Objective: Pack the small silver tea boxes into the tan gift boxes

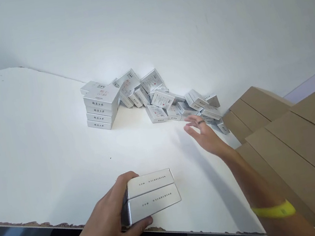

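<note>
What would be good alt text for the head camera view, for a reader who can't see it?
A person's left hand grips two stacked silver rectangular boxes at the near edge of a white table, while the right hand, fingers spread, reaches toward a jumbled pile of small silver boxes. A neat stack of the same boxes stands left of the pile; brown cardboard cartons sit right.

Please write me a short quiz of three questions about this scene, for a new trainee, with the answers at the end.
1. True or false: the left hand holds two silver boxes, one upon the other.
2. What is the right hand doing? A) it grips a cardboard sheet; B) it reaches, fingers spread, toward the loose pile of small boxes; C) it rests flat on the table.
3. What is on the right wrist?

Key
1. True.
2. B; it holds nothing.
3. A yellow wristband.
</note>
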Tool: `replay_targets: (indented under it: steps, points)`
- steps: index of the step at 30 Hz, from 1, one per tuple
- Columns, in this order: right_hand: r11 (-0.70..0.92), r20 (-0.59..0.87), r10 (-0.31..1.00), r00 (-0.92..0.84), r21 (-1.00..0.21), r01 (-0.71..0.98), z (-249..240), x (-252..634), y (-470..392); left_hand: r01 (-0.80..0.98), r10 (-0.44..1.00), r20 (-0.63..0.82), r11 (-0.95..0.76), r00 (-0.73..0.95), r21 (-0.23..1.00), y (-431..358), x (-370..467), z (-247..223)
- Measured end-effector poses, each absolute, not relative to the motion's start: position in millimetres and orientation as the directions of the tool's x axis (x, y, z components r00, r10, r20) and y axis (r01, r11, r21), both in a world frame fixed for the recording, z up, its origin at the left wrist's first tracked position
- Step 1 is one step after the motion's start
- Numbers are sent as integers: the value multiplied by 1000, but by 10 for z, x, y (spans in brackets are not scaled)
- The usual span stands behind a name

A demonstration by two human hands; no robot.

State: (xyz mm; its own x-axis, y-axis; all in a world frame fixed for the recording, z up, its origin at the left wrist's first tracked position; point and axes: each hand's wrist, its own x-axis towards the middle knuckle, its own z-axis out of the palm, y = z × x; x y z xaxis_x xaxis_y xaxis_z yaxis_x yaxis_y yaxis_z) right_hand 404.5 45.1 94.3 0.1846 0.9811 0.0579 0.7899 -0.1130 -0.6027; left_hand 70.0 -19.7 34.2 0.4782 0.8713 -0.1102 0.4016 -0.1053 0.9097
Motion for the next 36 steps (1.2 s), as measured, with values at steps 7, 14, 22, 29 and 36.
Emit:
replay_targets:
  steps: [7,14,22,29,36]
  points:
    - [-268,93,940,329,-398,878,639,3642,1567,353,938,-35,-94,343,931,-186,496,204]
    - [-274,112,946,305,-230,934,521,3274,1770,323,921,34,-171,389,931,-159,450,221]
    - [431,322,866,-383,-89,898,594,3560,594,267,866,-29,-122,499,956,-136,402,245]
    - [717,487,617,-618,-25,696,406,3347,69,345,839,-31,-190,543,919,-68,409,401]
    - [775,590,510,-626,0,632,312,3067,31,343,776,-60,-207,627,916,-46,477,532]
